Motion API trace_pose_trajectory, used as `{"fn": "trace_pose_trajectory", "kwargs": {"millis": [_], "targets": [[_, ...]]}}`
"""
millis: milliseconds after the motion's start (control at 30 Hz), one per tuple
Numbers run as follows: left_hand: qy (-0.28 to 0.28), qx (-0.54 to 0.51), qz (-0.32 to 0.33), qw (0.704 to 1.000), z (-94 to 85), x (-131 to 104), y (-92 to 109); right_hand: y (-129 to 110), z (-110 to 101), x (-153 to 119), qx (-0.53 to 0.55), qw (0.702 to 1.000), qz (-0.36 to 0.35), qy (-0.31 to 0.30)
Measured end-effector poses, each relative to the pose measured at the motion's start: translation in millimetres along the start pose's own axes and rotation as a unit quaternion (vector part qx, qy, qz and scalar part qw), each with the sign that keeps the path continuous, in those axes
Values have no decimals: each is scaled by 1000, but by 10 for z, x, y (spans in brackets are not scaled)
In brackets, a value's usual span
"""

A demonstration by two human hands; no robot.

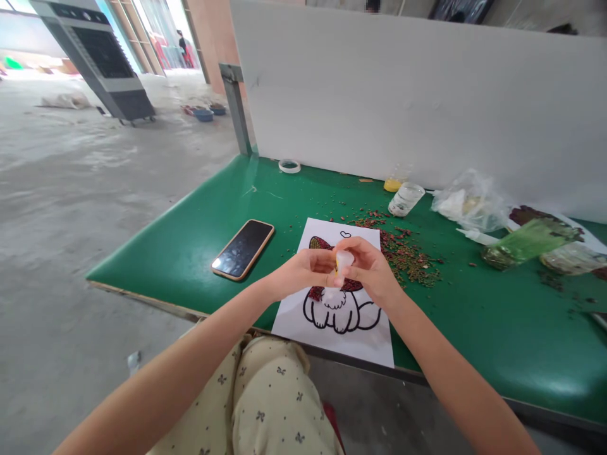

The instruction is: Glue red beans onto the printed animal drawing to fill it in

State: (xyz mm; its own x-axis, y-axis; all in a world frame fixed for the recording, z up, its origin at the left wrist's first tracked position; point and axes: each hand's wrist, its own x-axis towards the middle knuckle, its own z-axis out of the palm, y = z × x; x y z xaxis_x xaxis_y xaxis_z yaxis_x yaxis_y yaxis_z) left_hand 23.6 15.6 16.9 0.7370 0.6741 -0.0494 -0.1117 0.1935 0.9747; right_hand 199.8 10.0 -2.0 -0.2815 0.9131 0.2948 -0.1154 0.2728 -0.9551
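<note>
Between my two hands is a small white bottle (344, 259) with a bit of yellow on its side, held above a sheet of paper. My left hand (310, 270) has its thumb and fingers closed on the bottle from the left. From the right, the fingers of my right hand (367, 268) are wrapped about it too. Below lies the white paper (291, 319) with a black outline drawing of a sitting animal (332, 313). Dark red and green bits cover its ears and part of its head. My hands hide much of the head.
Loose red and green grains (412, 259) are scattered right of the paper. A phone (243, 249) lies to the left. Farther back are a tape roll (289, 166), a clear plastic cup (406, 199), a plastic bag (472, 199) and a green bag (531, 243). A white panel (417, 101) stands behind.
</note>
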Motion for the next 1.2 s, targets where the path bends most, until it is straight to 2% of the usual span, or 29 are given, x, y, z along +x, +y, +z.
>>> {"fn": "trace_pose_trajectory", "kwargs": {"millis": [67,200,333,400,500,667,900,1200], "targets": [[-4,3,-8,1000,5,3,-13,14,10,-7,-3,1000,10,-9],[50,0,5,999,39,16,-26,9,46,-11,27,999,23,-23],[98,-14,23,995,69,12,4,-11,113,-38,84,988,74,-103],[117,-14,23,993,79,12,-2,-1,152,-63,90,984,93,-122],[138,-7,11,990,83,28,-58,30,200,-95,78,986,111,-100],[136,0,-2,991,54,54,-148,52,250,-109,67,988,127,-54],[150,56,-7,987,44,24,-121,71,310,-135,66,991,120,-6],[171,95,-18,980,19,29,-168,136,327,-153,63,991,120,17]]}}
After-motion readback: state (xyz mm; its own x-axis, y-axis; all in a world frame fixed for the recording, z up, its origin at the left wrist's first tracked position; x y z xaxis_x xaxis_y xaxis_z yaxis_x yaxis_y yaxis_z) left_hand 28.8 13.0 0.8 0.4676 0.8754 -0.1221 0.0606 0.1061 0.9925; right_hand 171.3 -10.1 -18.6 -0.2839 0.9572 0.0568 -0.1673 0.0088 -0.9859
